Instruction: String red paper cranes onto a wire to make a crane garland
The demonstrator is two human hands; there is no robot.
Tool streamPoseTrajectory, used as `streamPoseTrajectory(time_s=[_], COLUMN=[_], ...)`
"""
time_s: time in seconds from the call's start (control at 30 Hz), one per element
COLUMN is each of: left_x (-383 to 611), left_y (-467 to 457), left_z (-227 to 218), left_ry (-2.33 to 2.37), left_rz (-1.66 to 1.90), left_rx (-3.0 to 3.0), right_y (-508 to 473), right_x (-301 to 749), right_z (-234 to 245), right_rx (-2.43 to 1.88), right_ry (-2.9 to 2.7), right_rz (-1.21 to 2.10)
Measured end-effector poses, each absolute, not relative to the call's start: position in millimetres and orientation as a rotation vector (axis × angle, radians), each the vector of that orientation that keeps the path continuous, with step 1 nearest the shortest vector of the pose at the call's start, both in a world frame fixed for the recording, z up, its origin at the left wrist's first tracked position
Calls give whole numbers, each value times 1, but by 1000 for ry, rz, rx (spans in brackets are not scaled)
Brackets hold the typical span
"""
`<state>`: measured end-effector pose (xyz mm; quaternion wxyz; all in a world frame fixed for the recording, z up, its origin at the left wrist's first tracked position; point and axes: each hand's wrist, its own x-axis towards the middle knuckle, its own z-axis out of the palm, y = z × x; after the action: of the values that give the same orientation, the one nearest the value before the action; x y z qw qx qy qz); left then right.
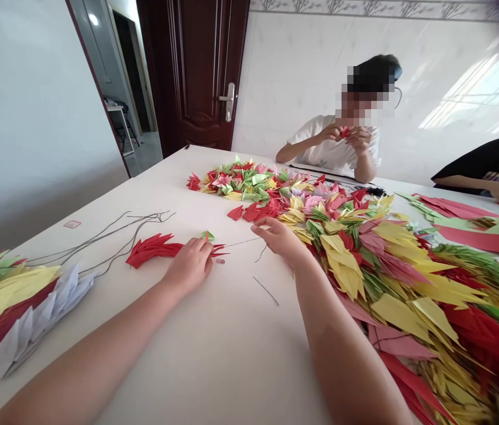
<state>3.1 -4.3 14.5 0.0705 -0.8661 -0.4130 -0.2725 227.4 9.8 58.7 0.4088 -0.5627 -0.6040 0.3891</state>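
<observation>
One red paper strand (156, 247), held under left grip (191, 260), thread (242, 242) pinched in right grip (276, 237).

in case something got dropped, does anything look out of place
A short thread lies loose on the table, nearer the camera than the right hand and apart from the red paper under the left hand. Nothing else stands out.

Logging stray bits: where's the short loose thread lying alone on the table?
In the head view, near the middle, the short loose thread lies on the white table, just below the right hand and right of the left hand.
</observation>
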Motion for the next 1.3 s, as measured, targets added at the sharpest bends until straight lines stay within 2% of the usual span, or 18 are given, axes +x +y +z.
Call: streamPoseTrajectory(time_s=[0.23,0.37,0.47,0.53,0.67,0.77,0.87,1.03,1.2,1.3], left_x=[-22,-46,-61,-64,-55,-44,-40,-48,-54,-61], left_y=[-31,-49,-61,-64,-58,-53,-51,-53,-54,-53], left_z=[43,39,36,35,38,42,42,35,31,28], left_ry=[-1073,-944,-926,-987,-1048,-952,-883,-904,-908,-976], left_rz=[-449,-507,-608,-680,-759,-705,-659,-801,-848,-855], left_rx=[-2558,-2684,-2830,-2878,-2901,-2922,-2903,-2850,-2855,-2791], right_y=[0,-26,-45,-49,-42,-42,-45,-39,-32,-30], right_x=[248,258,260,263,262,236,189,136,132,131], right_z=[84,105,119,124,126,120,99,55,36,25], right_rx=[-1359,-1020,-861,-1093,-1816,-1677,-1330,-1275,-950,-986], right_ry=[-1510,-1611,-1763,-1921,-2057,-2161,-2305,-2448,-2371,-2131], right_rz=[1018,1216,1214,1083,503,353,429,567,685,985])
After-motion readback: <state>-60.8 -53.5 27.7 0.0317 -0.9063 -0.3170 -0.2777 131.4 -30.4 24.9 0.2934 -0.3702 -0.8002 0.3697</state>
